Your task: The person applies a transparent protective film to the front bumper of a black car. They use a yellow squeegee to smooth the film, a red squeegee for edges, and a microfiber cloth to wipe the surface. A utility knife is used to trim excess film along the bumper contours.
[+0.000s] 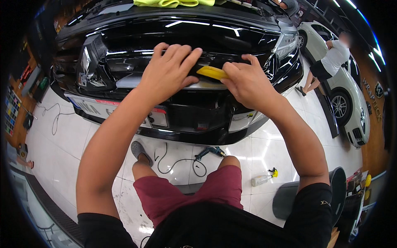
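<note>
Taking the whole view as a clock face, the yellow squeegee (211, 72) lies just past 12 o'clock, in front of the dark bodywork of a black car (206, 29). Its long axis runs nearly sideways with a slight tilt, the free end pointing between 9 and 10 o'clock and the other end running into the right hand (244, 80). That grip is closed, thumb and forefinger pinching the squeegee near its 3 o'clock end, so most of its length sticks out on the grip's 9 o'clock side. Another finger of this hand stands out toward 10 o'clock.

The left hand (168, 68) is at 11 o'clock, its grip wide, fingers parted over the glossy panel and the thumb well apart from them, near the silver trim strip (207, 85). The squeegee's free end is near this thumb, with a gap between.

A licence plate (95, 106) sits toward 9 o'clock, a yellow-green cloth (173, 2) near 12. On the tiled floor, a corded power tool (210, 153) lies at 5 o'clock, a spray bottle (261, 179) between 4 and 5. A person in a white shirt (334, 58) stands at 2 o'clock.
</note>
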Demonstrator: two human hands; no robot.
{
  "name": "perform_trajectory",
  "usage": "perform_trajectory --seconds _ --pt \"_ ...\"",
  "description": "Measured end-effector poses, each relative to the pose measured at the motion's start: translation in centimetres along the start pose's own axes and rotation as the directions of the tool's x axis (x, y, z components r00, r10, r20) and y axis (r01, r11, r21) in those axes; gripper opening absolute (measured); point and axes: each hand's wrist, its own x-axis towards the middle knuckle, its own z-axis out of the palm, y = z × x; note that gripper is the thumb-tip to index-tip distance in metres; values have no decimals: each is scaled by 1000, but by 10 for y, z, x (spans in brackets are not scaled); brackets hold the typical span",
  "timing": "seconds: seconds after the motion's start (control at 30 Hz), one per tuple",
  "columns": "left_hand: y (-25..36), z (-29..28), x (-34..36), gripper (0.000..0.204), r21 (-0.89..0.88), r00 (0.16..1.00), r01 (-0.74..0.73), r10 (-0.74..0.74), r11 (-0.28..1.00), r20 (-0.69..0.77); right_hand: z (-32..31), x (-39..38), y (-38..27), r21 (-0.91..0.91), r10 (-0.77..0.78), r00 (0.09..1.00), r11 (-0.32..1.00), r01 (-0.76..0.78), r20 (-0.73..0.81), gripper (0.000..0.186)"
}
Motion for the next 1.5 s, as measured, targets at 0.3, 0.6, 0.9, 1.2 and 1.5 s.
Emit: perform_trajectory --seconds 0.3,0.6,0.9,1.2,1.5 --pt "29 -35 -107 59 -162 915 380 -396 911 -79 22 -13 9 241 412 881 902 -359 -232 25" --pt "64 -28 -123 48 -307 834 517 -551 799 -33 86 97 -117 70 92 942 995 -73 -323 17" --pt "25 -106 -270 20 -209 540 837 -827 506 158 26 -39 -11 -54 -12 860 998 -18 -510 33" --pt "65 -47 16 35 -376 983 171 -185 911 1 26 -44 38 -182 46 857 970 -161 -513 32" --pt "71 12 72 29 -29 996 69 -70 997 -46 12 -81 74 -78 67 873 990 -119 -484 34"
